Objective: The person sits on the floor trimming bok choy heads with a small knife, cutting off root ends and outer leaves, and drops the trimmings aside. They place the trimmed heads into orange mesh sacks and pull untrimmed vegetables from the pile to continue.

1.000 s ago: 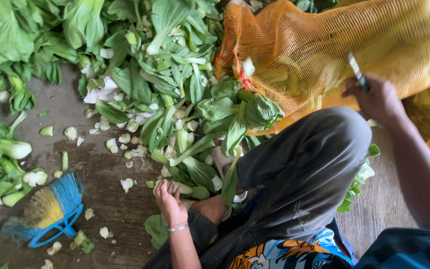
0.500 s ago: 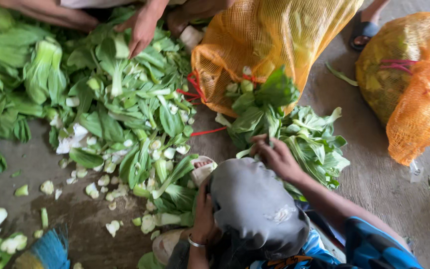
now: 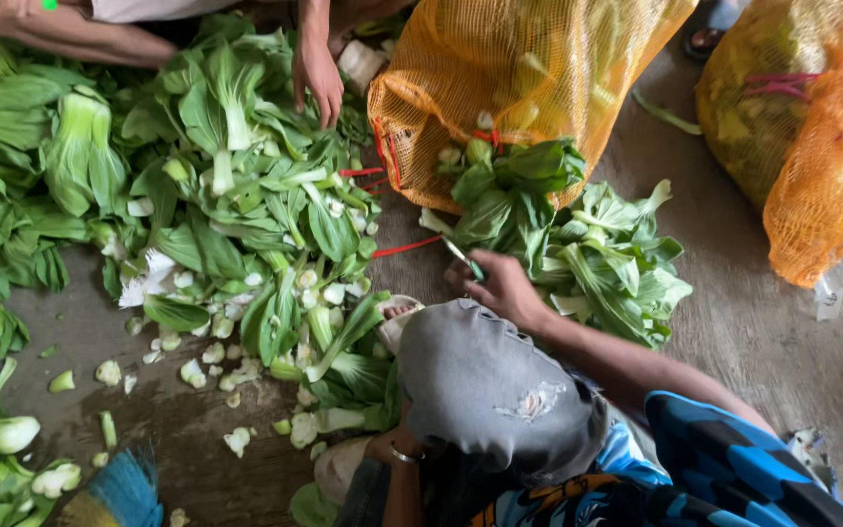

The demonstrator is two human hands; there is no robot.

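Note:
My right hand [image 3: 504, 288] grips a small green-handled knife [image 3: 464, 261], its tip at the bok choy [image 3: 578, 234] spilling from the mouth of an orange mesh sack [image 3: 539, 68]. My bent knee in grey cloth [image 3: 490, 390] lies between my hands. My left hand [image 3: 387, 447], with a bracelet on the wrist, sits low beside the knee and is mostly hidden. A large heap of bok choy [image 3: 236, 195] covers the floor to the left.
Another person's hand [image 3: 319, 73] reaches into the heap from the top. Two more orange mesh sacks [image 3: 812, 146] stand at the right. Cut stem pieces [image 3: 207, 361] litter the wet concrete floor. A blue brush [image 3: 124, 488] lies at the bottom left.
My right hand came down from the sack's side to the greens at its mouth, knife still in it. My left hand drew back under my knee. The view swung right.

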